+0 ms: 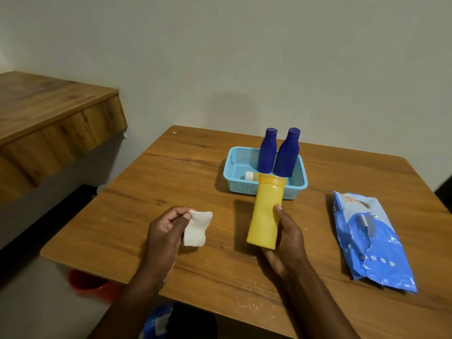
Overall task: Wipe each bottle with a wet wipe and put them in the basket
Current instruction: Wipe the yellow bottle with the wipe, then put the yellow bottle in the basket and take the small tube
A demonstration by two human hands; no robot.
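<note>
Looked forward and down from head height — close over the wooden table (220, 277), wall (244, 57) right behind.

Home room, wooden table (146, 216), plain wall (244, 57)

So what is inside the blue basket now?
Two dark blue bottles stand inside the basket; a small white-capped bottle lies there, its body hidden behind the yellow bottle.

Both forearms (137, 285) bare, no sleeves, rings or watch visible.
</note>
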